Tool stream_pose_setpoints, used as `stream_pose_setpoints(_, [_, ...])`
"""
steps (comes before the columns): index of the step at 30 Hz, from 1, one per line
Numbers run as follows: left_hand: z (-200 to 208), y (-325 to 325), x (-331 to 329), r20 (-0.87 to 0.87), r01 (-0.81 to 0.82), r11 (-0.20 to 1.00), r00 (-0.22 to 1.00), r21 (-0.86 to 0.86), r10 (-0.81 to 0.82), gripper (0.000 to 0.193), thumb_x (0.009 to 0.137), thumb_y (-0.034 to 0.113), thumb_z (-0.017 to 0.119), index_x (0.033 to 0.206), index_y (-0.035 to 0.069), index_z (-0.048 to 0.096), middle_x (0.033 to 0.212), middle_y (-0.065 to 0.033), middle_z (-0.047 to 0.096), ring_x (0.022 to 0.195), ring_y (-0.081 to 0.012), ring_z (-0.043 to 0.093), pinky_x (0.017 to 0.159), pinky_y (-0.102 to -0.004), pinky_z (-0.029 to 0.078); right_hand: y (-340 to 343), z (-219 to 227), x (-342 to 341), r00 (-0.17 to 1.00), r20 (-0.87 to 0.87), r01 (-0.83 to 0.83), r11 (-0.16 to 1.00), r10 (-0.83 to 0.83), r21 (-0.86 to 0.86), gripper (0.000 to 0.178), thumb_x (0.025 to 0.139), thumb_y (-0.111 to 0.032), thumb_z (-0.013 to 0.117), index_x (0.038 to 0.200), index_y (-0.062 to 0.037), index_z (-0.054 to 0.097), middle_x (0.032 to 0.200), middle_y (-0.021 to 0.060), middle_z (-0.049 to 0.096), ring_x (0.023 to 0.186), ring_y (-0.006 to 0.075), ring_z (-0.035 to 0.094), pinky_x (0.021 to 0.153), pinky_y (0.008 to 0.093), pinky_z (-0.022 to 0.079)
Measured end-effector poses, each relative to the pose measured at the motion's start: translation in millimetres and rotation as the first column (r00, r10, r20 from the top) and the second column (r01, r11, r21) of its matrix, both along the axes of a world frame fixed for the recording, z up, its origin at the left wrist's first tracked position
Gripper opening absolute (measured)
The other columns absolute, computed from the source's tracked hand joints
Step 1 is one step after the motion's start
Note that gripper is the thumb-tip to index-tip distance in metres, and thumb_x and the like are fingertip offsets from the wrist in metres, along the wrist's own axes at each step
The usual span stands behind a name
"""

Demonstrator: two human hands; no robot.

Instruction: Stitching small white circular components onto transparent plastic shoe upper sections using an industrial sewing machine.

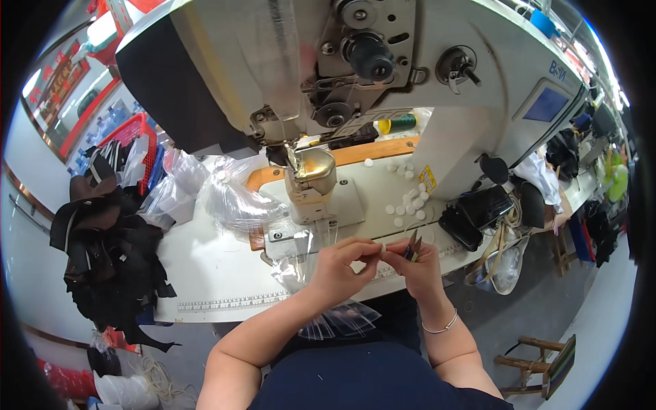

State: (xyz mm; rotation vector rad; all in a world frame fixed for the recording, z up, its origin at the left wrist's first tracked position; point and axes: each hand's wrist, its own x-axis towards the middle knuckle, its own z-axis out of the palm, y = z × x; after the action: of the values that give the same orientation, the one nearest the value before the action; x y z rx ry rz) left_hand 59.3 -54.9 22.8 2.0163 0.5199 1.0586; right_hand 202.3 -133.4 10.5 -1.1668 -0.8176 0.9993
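Note:
My hands meet in front of the sewing machine, over the table's front edge. The fingertips of my left hand (pixel 345 266) pinch a small white piece (pixel 383 250), which looks like one of the white discs on the table. My right hand (pixel 420 270) touches the same piece with thumb and forefinger. Held in that right hand is a pair of thread snips (pixel 413 246), blades pointing up and away; its handles are mostly hidden by the fingers. Several loose white discs (pixel 413 203) lie beyond my right hand. Clear plastic film (pixel 311 249) hangs from the machine's post (pixel 311 201) beside my left hand.
The grey sewing machine head (pixel 437 55) arches over the table. Bunched clear plastic (pixel 236 195) lies left of the post. Black cloth pieces (pixel 109 253) hang off the left edge. A black pouch (pixel 475 215) sits at right; a wooden stool (pixel 543 365) stands on the floor.

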Motion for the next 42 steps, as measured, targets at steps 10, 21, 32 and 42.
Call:
stream_pose_setpoints(10, [-3.5,1.9,-7.9,-0.029,0.056,0.997,0.998,-0.057,-0.057,0.014,0.074,-0.004,0.064,0.088,0.0,0.065,0.082,-0.0094,0.064,0.072,-0.0167,0.065,0.062,-0.0236,0.052,-3.0,-4.4,-4.3,0.999,-0.007,0.042,0.999,-0.042,-0.004,0.007,0.074,0.0,0.067,0.081,0.0002,0.065,0.072,0.003,0.062,0.063,0.0054,0.053,0.056,0.0181,0.041])
stream_pose_setpoints(21, [-7.8,5.9,-9.5,-0.011,0.109,0.989,0.994,-0.1,-0.111,0.013,0.078,-0.003,0.06,0.09,0.0,0.064,0.081,-0.0103,0.063,0.071,-0.02,0.063,0.061,-0.0262,0.05,-1.4,-4.4,-5.9,1.0,-0.005,0.021,1.0,-0.021,0.003,0.006,0.075,-0.001,0.067,0.08,-0.0002,0.065,0.07,0.0026,0.062,0.062,0.0053,0.052,0.056,0.0184,0.04])
stream_pose_setpoints(32, [-8.0,3.4,-9.3,0.015,-0.001,0.999,1.0,0.049,0.0,0.017,0.071,-0.005,0.063,0.088,-0.001,0.064,0.084,-0.0117,0.063,0.07,-0.0179,0.064,0.062,-0.0241,0.052,1.5,-5.3,-11.0,0.999,0.015,0.048,0.999,-0.048,-0.011,0.005,0.076,-0.003,0.067,0.08,-0.0003,0.065,0.068,0.0021,0.062,0.058,0.0036,0.049,0.052,0.0176,0.037])
stream_pose_setpoints(42, [-8.2,1.4,-9.0,0.029,-0.043,0.999,0.999,0.006,0.043,0.016,0.07,-0.006,0.062,0.085,-0.001,0.064,0.08,-0.0108,0.064,0.069,-0.0166,0.065,0.062,-0.0224,0.052,1.2,-7.8,-19.2,0.995,0.057,0.084,0.996,-0.083,-0.01,0.007,0.076,-0.002,0.067,0.082,0.0003,0.064,0.07,0.002,0.062,0.061,0.0035,0.051,0.053,0.0175,0.04])
